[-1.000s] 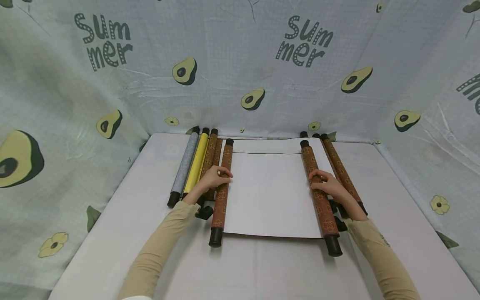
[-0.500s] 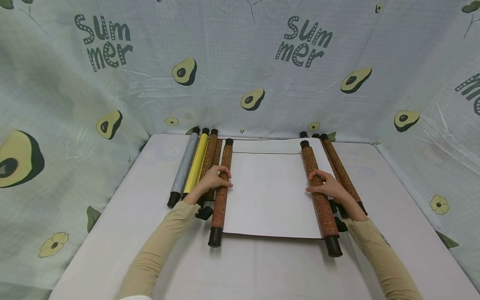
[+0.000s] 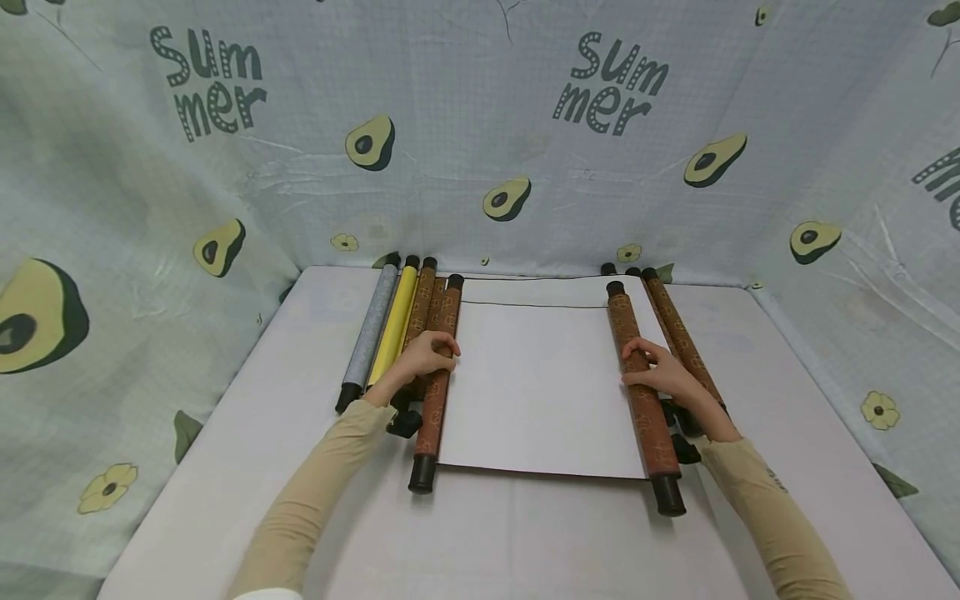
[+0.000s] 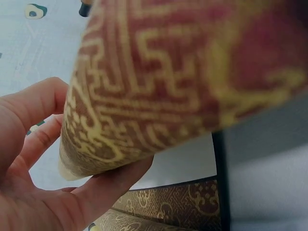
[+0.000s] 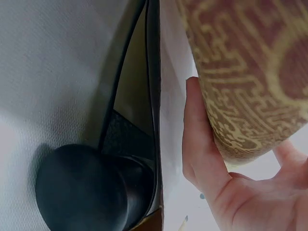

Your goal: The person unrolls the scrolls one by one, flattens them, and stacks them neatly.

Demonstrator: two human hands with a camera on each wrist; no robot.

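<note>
A partly unrolled scroll lies in front in the head view, its white sheet stretched between two reddish-brown patterned rolls with black end knobs. My left hand holds the left roll near its middle. My right hand holds the right roll in the same way. Up close in the left wrist view, thumb and fingers curl round the gold-patterned roll. The right wrist view shows the other patterned roll between the thumb and fingers of the right hand.
Beneath and behind lies another white sheet, with a brown roll at its right. Grey, yellow and brown rolls lie side by side on the left. A patterned cloth hangs behind the white table.
The left roll has moved slightly left with my left hand, and the right roll slightly right with my right hand. A little more white sheet shows between them.
</note>
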